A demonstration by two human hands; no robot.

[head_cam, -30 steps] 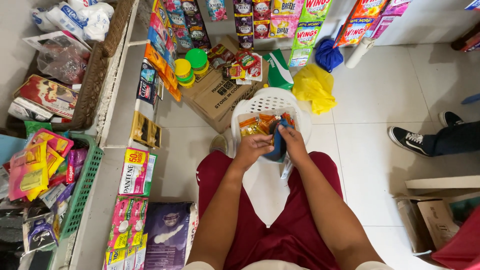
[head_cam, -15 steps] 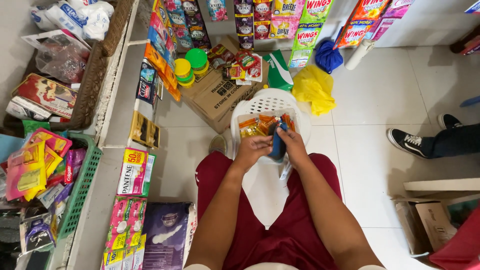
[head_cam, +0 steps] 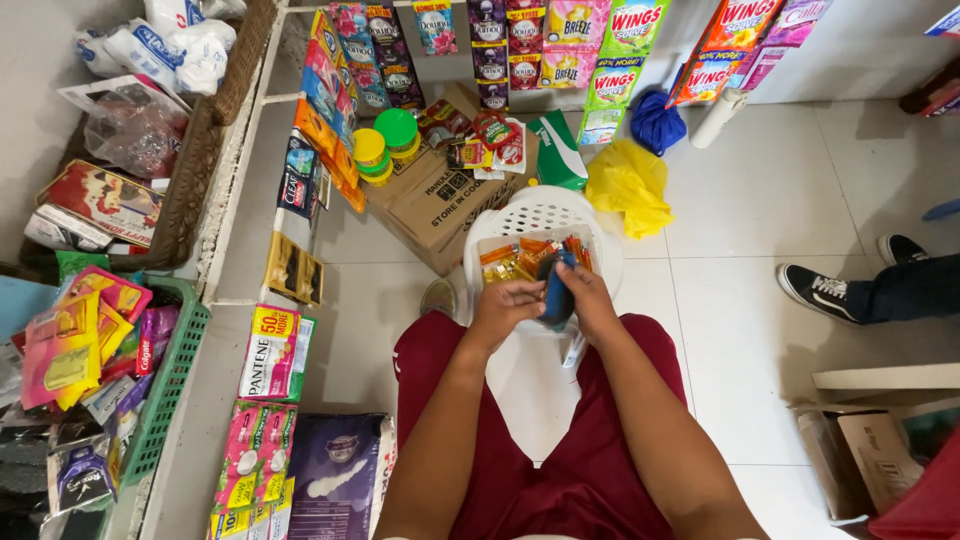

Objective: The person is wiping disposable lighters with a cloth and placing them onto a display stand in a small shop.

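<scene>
Two hands meet over a white laundry-style basket standing on the tiled floor at twelve o'clock from the seated person's lap. At eleven o'clock from it sits a cardboard box topped with sachets and green-lidded tubs, and a crumpled yellow bag lies at two o'clock. Inside the basket, orange and yellow sachets fill the near half. Now the small stuff: a dark blue packet stands upright between the hands, its long axis running twelve to six, just above the basket's near rim. The left hand curls closed around its nine o'clock side; the right hand clasps the three o'clock edge, fingers wrapped over. Both sit equally close, though which one bears the weight I cannot tell from up here.
</scene>
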